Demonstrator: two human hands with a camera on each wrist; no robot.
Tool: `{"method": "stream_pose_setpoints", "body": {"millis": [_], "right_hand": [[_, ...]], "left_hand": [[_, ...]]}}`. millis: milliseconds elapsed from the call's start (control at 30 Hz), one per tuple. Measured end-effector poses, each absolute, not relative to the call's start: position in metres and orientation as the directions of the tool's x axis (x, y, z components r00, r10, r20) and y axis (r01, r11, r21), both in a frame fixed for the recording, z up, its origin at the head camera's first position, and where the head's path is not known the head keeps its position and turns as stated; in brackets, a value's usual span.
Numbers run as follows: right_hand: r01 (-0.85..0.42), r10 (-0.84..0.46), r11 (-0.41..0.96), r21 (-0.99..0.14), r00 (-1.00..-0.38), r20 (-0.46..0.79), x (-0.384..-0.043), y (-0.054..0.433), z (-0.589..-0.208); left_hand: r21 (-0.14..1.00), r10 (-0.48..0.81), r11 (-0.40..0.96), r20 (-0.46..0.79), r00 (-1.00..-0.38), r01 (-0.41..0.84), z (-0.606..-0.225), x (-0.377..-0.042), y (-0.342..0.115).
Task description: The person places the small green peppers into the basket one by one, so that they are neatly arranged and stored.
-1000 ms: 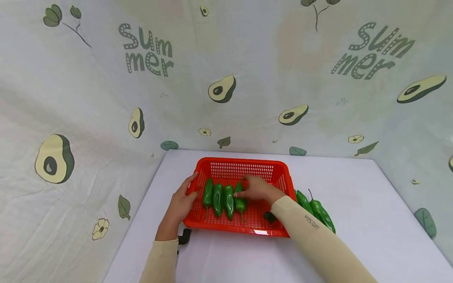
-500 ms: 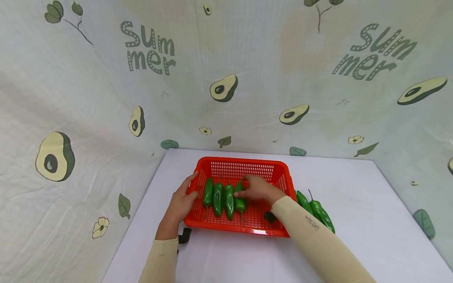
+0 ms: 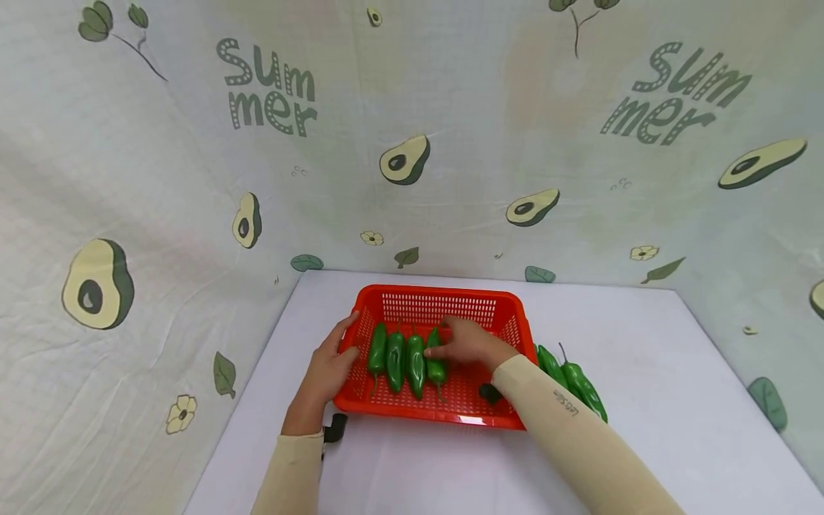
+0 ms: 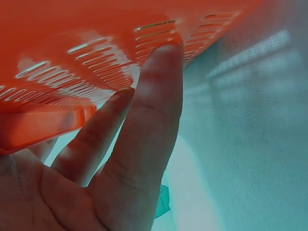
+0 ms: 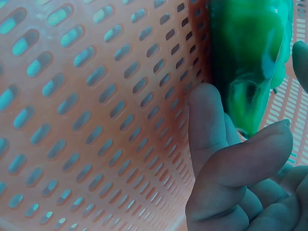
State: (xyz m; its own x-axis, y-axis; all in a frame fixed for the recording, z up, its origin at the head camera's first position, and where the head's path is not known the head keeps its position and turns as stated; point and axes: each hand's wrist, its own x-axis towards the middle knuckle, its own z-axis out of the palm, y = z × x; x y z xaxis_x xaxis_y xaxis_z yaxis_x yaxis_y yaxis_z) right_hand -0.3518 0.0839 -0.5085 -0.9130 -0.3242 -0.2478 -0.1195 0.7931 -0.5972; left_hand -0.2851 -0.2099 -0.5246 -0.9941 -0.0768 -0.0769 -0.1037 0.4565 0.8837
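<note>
A red plastic basket with slotted walls stands on the table. Several green peppers lie side by side in its left half. My left hand holds the basket's left side, with the thumb over the rim; in the left wrist view its fingers lie against the outer slotted wall. Inside the basket, my right hand pinches the rightmost green pepper, thumb across it and fingers at its far end. The right wrist view shows a pepper between the thumb tip and the fingers.
More green peppers lie on the white table just right of the basket, partly behind the right forearm. A cloth backdrop printed with avocados closes off the back and sides.
</note>
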Motion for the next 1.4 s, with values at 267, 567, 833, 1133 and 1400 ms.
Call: {"method": "stream_pose_setpoints", "body": {"millis": [267,567,833,1133,1400], "right_hand": [[-0.133,-0.336,0.782,-0.609,-0.913,-0.233,-0.347,0.088,-0.507],[-0.117,-0.334,0.773,-0.623,-0.911,-0.243,-0.348,0.085,-0.513],[-0.098,-0.318,0.767,-0.634,-0.917,-0.242,-0.351,0.09,-0.505],[-0.152,-0.394,0.754,-0.639,-0.883,-0.255,-0.351,0.105,-0.461],[-0.262,-0.417,0.778,-0.571,-0.895,-0.157,-0.344,0.147,-0.422]], "left_hand": [[0.88,-0.064,0.465,-0.082,-0.995,-0.102,-0.523,-0.284,-0.207],[0.877,-0.076,0.464,-0.098,-0.992,-0.122,-0.524,-0.28,-0.209],[0.882,-0.045,0.464,-0.074,-0.996,-0.086,-0.523,-0.281,-0.211],[0.883,-0.041,0.459,-0.087,-0.995,-0.097,-0.521,-0.286,-0.212],[0.885,-0.032,0.455,-0.094,-0.995,-0.098,-0.522,-0.287,-0.213]]}}
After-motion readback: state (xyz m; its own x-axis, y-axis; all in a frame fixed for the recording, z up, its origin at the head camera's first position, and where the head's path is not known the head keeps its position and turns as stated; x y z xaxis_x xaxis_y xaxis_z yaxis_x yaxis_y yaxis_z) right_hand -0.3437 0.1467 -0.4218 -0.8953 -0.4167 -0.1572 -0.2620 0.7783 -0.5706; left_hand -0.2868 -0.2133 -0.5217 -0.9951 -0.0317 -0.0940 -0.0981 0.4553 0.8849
